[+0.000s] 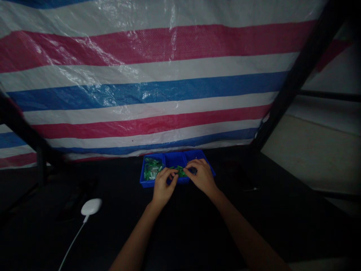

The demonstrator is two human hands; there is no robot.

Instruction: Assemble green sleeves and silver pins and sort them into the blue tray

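Note:
A blue tray (147, 184) with three compartments sits at the back of the dark table. Its left compartment holds many small green and clear pieces (152, 168). Bright green pieces (181, 171) lie in the middle one. Over the tray's front, my left hand (164, 185) has thumb and forefinger pinched near the green pieces; whatever is between them is too small to name. My right hand (201, 175) faces it from the right, fingertips likewise drawn together over the tray. A small dark thing (193, 170) shows by its fingers. My right hand partly covers the right compartment.
On the left of the black table (180, 233) lies a white rounded device (91, 206) with a white cable. A striped plastic sheet (158, 90) hangs behind the tray. Dark slanted posts (296, 81) stand at both sides. A dark flat object (245, 182) lies to the right.

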